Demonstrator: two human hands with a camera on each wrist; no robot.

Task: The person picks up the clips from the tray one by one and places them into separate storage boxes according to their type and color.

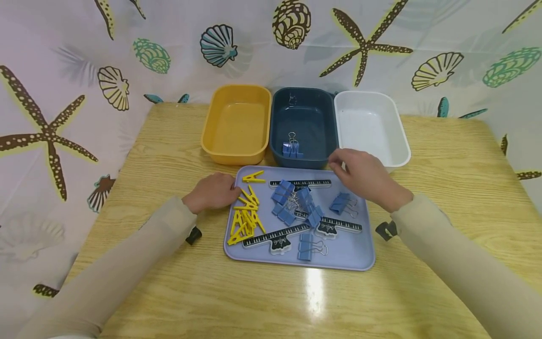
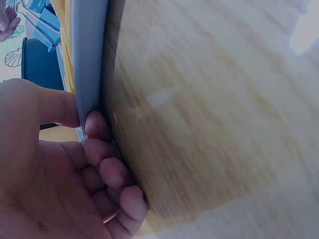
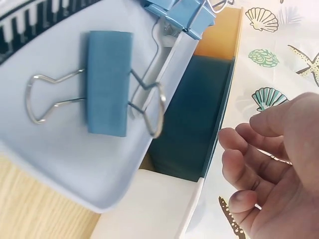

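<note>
Your left hand (image 1: pixel 213 192) sits at the 9 o'clock edge of the lavender tray (image 1: pixel 351 254), thumb on top of the rim and curled fingers (image 2: pixel 102 149) tucked under it against the wooden table (image 1: pixel 169 141) — a pinch on the tray's side, as the left wrist view shows. Your right hand (image 1: pixel 364 176) hovers above the tray's 1 o'clock corner, close to the near rim of the dark blue bin (image 1: pixel 302 125); its fingers (image 3: pixel 239 164) are loosely bent and spread, holding nothing. Just beside that hand, toward 7 o'clock from it, lies a blue binder clip (image 1: pixel 342 203) on the tray. More blue clips (image 1: pixel 292 200) are heaped at the tray's centre, yellow clothespins (image 1: pixel 245 216) line its 9 o'clock side, and piano-key clips (image 1: pixel 300 182) lie across it. One blue clip (image 1: pixel 291 148) rests inside the dark blue bin, which stands at 12 o'clock between a yellow bin (image 1: pixel 237 125) and a white bin (image 1: pixel 370 127).
</note>
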